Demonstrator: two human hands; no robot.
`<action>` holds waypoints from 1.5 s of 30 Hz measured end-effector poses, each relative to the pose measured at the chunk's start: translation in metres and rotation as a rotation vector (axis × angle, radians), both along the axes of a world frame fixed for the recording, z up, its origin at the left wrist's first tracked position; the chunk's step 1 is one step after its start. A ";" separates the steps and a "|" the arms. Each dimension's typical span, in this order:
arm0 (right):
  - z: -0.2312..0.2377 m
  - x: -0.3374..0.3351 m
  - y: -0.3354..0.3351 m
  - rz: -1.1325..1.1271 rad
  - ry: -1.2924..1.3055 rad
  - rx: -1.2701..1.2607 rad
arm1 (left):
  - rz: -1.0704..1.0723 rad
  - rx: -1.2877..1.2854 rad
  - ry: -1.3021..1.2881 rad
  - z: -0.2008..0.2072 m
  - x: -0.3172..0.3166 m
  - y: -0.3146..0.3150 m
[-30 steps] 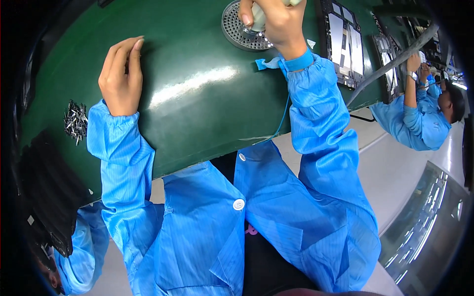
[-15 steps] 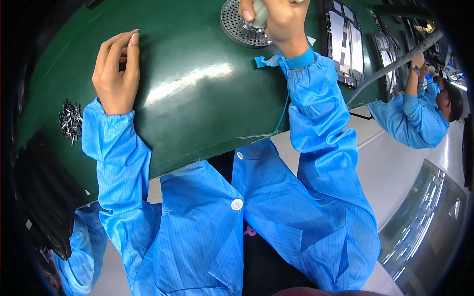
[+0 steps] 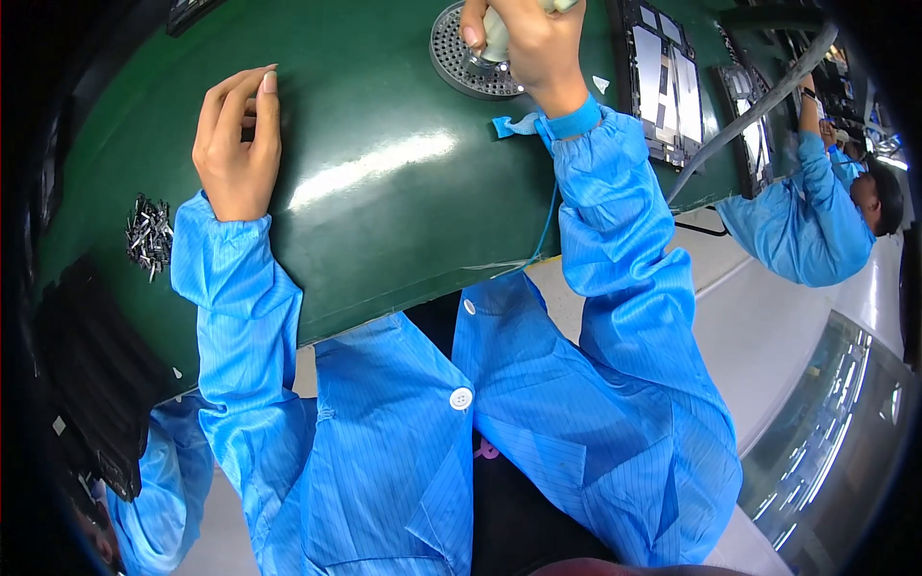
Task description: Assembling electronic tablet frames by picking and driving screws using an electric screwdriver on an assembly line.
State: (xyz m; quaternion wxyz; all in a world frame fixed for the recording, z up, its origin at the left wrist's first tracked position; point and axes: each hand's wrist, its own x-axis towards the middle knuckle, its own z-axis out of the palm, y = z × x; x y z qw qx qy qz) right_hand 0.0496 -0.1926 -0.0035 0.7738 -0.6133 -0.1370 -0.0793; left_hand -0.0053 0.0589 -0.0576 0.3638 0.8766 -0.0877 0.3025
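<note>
Pale greenish-white, rounded object (image 3: 496,40) stands over a round grey metal dish pierced with holes (image 3: 455,56), near the upper edge of the view. Its top runs to that edge and fingers cover much of its side, so its full shape and kind cannot be made out; a shiny lower part shows just above the dish. The person's right hand (image 3: 545,50) grips it, thumb on the near left side, the other fingers largely out of sight. A bright blue band (image 3: 576,118) circles that wrist. The left hand (image 3: 236,144) rests on the glossy green desk (image 3: 413,254), loosely curled with a gap between thumb and fingers; the tips overlap in this view, so whether they touch cannot be told. Near its sleeve lies a heap of small black and silver pieces (image 3: 149,238), too small to identify.

Compared with half a second ago, the right wrist sits slightly farther from a small white scrap (image 3: 601,84), and the co-worker (image 3: 812,235) at the right has a forearm stretched farther up. The pale object remains over the dish.
</note>
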 end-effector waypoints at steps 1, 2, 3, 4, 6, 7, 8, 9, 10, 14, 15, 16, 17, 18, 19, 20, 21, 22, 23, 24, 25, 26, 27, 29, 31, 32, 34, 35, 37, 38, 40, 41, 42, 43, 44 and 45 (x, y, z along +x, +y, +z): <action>0.001 0.000 -0.005 0.048 -0.009 -0.041 | -0.001 -0.007 0.001 -0.001 0.000 0.001; 0.002 0.000 -0.007 0.095 -0.018 -0.083 | 0.003 -0.005 -0.004 -0.001 -0.001 0.002; 0.003 -0.001 -0.006 0.099 -0.023 -0.082 | 0.009 -0.006 0.019 -0.001 -0.002 0.003; 0.004 -0.002 -0.005 0.074 -0.037 -0.066 | 0.015 -0.006 0.040 0.000 -0.002 0.004; 0.006 -0.002 -0.001 0.055 -0.057 -0.047 | 0.009 -0.011 0.015 0.001 -0.002 0.007; 0.006 -0.001 0.000 0.031 -0.068 -0.010 | 0.012 0.001 -0.001 0.001 -0.001 0.007; 0.006 0.000 0.000 0.006 -0.079 0.028 | 0.014 0.014 -0.018 0.002 0.000 0.007; 0.007 0.003 -0.003 0.044 -0.111 -0.009 | 0.011 0.007 -0.021 0.004 0.002 0.008; 0.011 0.002 -0.002 0.048 -0.124 -0.004 | 0.015 0.013 -0.034 0.005 0.002 0.009; 0.026 0.002 -0.009 0.045 -0.173 0.025 | -0.031 0.055 -0.065 0.015 0.007 0.006; 0.029 0.001 -0.011 0.037 -0.138 0.031 | -0.048 0.098 -0.117 0.009 0.014 0.003; 0.033 -0.003 -0.013 0.031 -0.100 0.039 | -0.067 0.080 -0.152 0.007 0.021 -0.002; 0.035 -0.006 -0.013 0.030 -0.096 -0.005 | -0.075 0.089 -0.129 0.008 0.026 -0.006; 0.039 -0.009 -0.018 0.017 -0.087 -0.055 | -0.074 0.133 -0.130 0.008 0.037 -0.015; 0.042 -0.012 -0.019 0.032 -0.066 -0.036 | -0.089 0.151 -0.143 0.013 0.050 -0.023; 0.045 -0.016 -0.020 0.028 -0.017 0.002 | -0.107 0.167 -0.151 0.016 0.065 -0.033; 0.047 -0.017 -0.021 0.003 0.006 0.024 | -0.121 0.136 -0.143 0.016 0.088 -0.047; 0.048 -0.019 -0.020 -0.014 0.033 0.046 | -0.128 0.105 -0.130 0.016 0.114 -0.059; 0.045 -0.018 -0.024 -0.025 0.033 0.028 | -0.162 0.014 -0.063 0.012 0.147 -0.077; 0.043 -0.017 -0.028 -0.038 0.035 0.010 | -0.172 -0.099 0.024 0.012 0.180 -0.101; 0.046 -0.018 -0.029 -0.069 0.059 0.003 | -0.165 -0.173 0.137 0.008 0.217 -0.122; 0.046 -0.017 -0.029 -0.091 0.060 0.006 | -0.131 -0.145 0.161 0.003 0.256 -0.142; 0.045 -0.015 -0.033 -0.116 0.071 0.007 | -0.132 -0.246 0.355 0.006 0.289 -0.174; 0.041 -0.012 -0.047 -0.158 0.081 0.003 | -0.146 -0.140 0.518 0.006 0.339 -0.238; 0.040 -0.006 -0.048 -0.202 0.089 0.013 | -0.076 0.006 0.655 -0.019 0.385 -0.284; 0.034 -0.002 -0.050 -0.232 0.079 0.006 | -0.022 0.015 0.696 -0.029 0.400 -0.310; 0.029 0.005 -0.047 -0.270 0.043 -0.037 | -0.046 -0.068 0.728 -0.046 0.448 -0.321; 0.029 0.006 -0.045 -0.253 0.075 -0.031 | -0.052 -0.150 0.784 -0.057 0.472 -0.315; 0.028 0.008 -0.049 -0.275 0.064 -0.036 | -0.095 -0.291 0.905 -0.066 0.496 -0.314; 0.029 0.007 -0.051 -0.299 0.050 -0.046 | -0.121 -0.361 0.965 -0.065 0.497 -0.316; 0.028 0.000 -0.053 -0.281 0.071 0.001 | -0.500 -0.827 1.006 -0.065 0.489 -0.311; 0.029 -0.001 -0.054 -0.289 0.070 -0.020 | -0.319 -0.940 0.977 -0.056 0.477 -0.318; 0.028 -0.001 -0.053 -0.288 0.069 -0.040 | -0.130 -1.053 0.936 -0.042 0.461 -0.323; 0.025 -0.001 -0.055 -0.305 0.071 -0.002 | -0.126 -1.053 0.928 -0.025 0.437 -0.322; 0.021 0.000 -0.059 -0.335 0.046 -0.028 | -0.142 -0.902 0.792 -0.003 0.400 -0.315; 0.022 -0.002 -0.059 -0.306 0.066 0.001 | -0.141 -0.758 0.651 0.019 0.363 -0.297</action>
